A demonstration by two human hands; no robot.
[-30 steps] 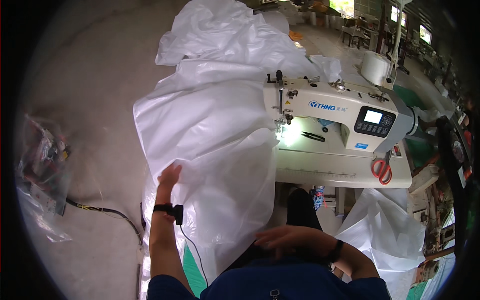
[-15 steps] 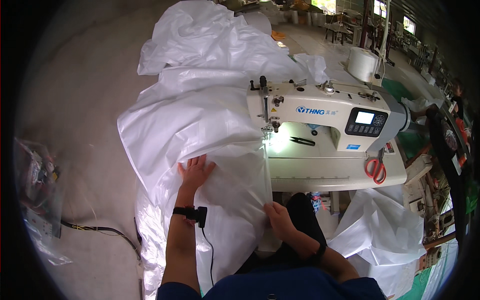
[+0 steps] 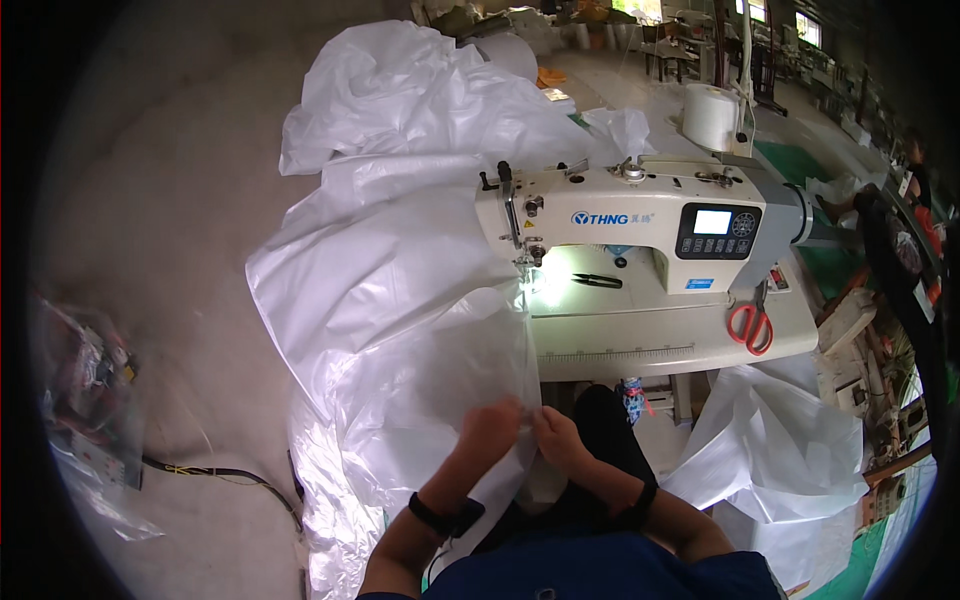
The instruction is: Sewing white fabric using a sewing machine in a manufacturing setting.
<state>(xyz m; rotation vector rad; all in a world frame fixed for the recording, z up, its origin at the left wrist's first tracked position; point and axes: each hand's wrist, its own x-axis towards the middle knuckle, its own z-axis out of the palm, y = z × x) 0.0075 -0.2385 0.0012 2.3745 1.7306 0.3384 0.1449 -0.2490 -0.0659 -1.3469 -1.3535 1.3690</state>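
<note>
The left hand has left the middle of the white plastic sheet and come beside the right hand, so handling now centres on the sheet's right edge. The right hand pinches that edge; the left is curled but blurred, its grip unclear. The sheet spreads left of the sewing machine.

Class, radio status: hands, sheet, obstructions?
Right hand grips white sheet by edge; left hand beside it, grip blurred. Sheet reaches sewing machine. Red-handled scissors lie off sheet.
</note>
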